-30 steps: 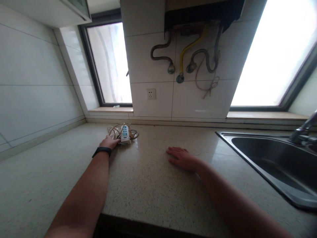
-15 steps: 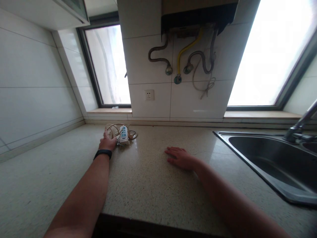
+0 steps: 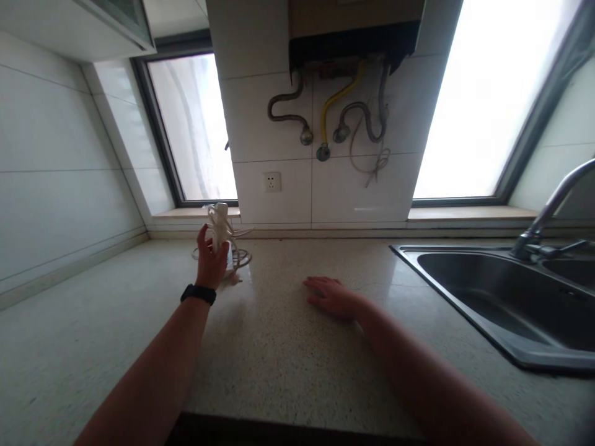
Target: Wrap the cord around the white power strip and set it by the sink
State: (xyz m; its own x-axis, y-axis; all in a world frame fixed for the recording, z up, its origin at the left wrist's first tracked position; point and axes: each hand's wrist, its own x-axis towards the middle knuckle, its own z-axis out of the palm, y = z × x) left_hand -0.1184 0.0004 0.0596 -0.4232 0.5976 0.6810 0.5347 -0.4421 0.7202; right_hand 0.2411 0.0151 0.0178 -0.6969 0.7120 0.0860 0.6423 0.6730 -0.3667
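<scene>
My left hand, with a black band on the wrist, grips a white power strip and holds it upright above the counter. A pale cord loops around and off this strip. Just behind my fingers, a second white power strip shows in part, with coiled cable beside it on the counter. The plug lies near the coil. My right hand rests palm down on the speckled counter, fingers stretched out, holding nothing.
A steel sink with a tap is set into the counter at right. A wall socket sits on the tiled back wall, below pipes and a yellow hose from a wall unit. A cabinet hangs upper left.
My left hand has raised one power strip off the counter and turned it upright, its cord lifting along. My right hand stays flat on the counter. The view has shifted slightly right.
</scene>
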